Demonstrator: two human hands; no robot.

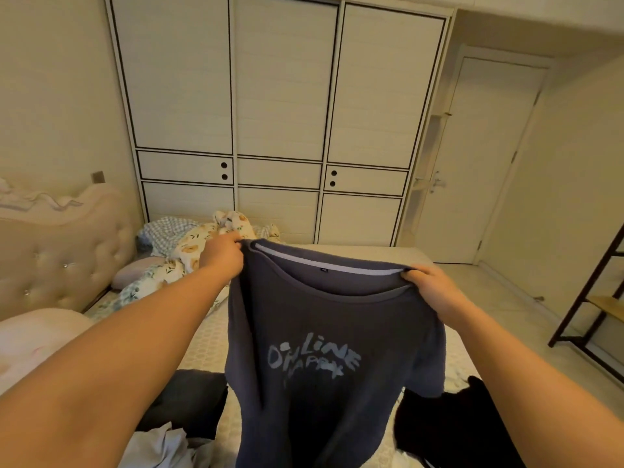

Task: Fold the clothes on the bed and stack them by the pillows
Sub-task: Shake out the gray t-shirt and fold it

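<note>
The task looks to be at an early stage. A dark blue T-shirt (324, 349) with pale lettering on its chest hangs in the air above the bed (206, 346), held up by its shoulders and facing the camera, its collar spread wide between the two hands and its body falling straight down. The left hand (221, 253) has its fingers curled tight round the left shoulder seam, and the right hand (429, 285) pinches the right shoulder in the same way, so both are clamped on the cloth and set well apart. The shirt is opened out but not yet folded; no crease or fold shows in it. Below it several garments lie loose and unfolded on the bed: a dark grey garment (189, 400) to the left, a black garment (449, 430) to the right and a crumpled white garment (162, 447) at the lower edge. By the pillows (135, 270) near the tufted headboard (60, 258) no folded stack can be seen, only a bunched floral quilt (199, 244) with a checked blue cloth (165, 228) beside it. So, as a judgement, nearly all the work is left: this shirt must be laid down and folded, the others taken in turn, and the pile built at the head of the bed.
</note>
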